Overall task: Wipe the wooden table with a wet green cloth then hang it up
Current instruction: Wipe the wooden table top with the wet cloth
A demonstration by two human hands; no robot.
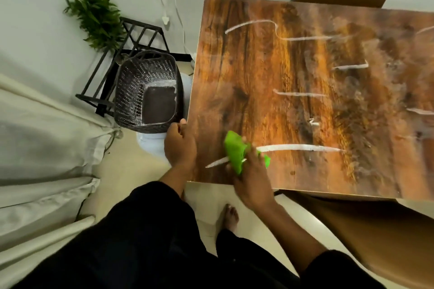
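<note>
The person stands at the near left corner of the wooden worktop (293, 82), looking down over it. The right hand (252, 180) is closed around a bunched green cloth (237, 151) and presses it onto the surface close to the near edge, the cloth sticking out past the fingers toward the left. The left hand (179, 145) rests on the worktop's left edge, fingers curled over the rim, holding nothing else.

White streaks (298, 148) cross the brown grain in several places; the longest of them runs right from the cloth, and a short piece of it shows on the cloth's other side.

On the floor just left of the worktop sits a dark woven basket (148, 91), touching a black metal rack (131, 42) that stands against the wall. A green plant (96, 15) leans over the rack's far side. Pale curtains (47, 148) hang along the left. A bare foot (229, 217) shows on the tiled floor below the worktop's edge, between dark sleeves and trousers.
</note>
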